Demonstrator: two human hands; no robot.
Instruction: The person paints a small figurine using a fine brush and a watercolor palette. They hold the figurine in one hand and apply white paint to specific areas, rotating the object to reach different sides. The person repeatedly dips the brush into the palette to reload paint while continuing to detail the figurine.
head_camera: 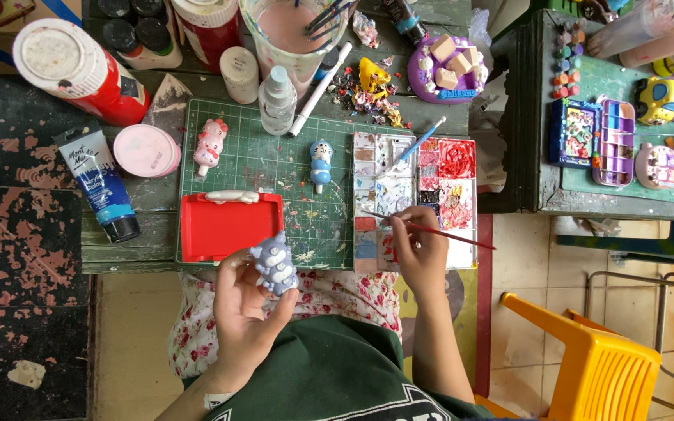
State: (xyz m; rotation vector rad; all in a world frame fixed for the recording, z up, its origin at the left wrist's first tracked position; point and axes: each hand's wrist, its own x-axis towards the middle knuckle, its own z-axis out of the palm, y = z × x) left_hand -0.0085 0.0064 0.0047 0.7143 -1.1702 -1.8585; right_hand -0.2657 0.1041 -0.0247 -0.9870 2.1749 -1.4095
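Two bare hands work above a worn dark table (25, 234) that carries a green cutting mat (290, 168). On the mat, at its near-left corner, lies a red tray (228, 230) with a white unpainted figure (232, 196) along its far edge. At the mat's right edge sits a white paint palette (415, 187), its wells stained red, blue and grey. A large red paint bottle (79, 70) lies tilted at the table's far left, with a blue paint tube (99, 183) near it. A cup of pink water (294, 31) holding brushes stands beyond the mat.

The left hand (243, 312) is raised near the torso; its fingers (228, 269) are closed around a grey-blue painted figurine (274, 263), held upright just in front of the tray.

The right hand (421, 249) rests over the palette's near edge; its fingers pinch a thin red-handled brush (446, 232), bristle end toward the palette's left wells.
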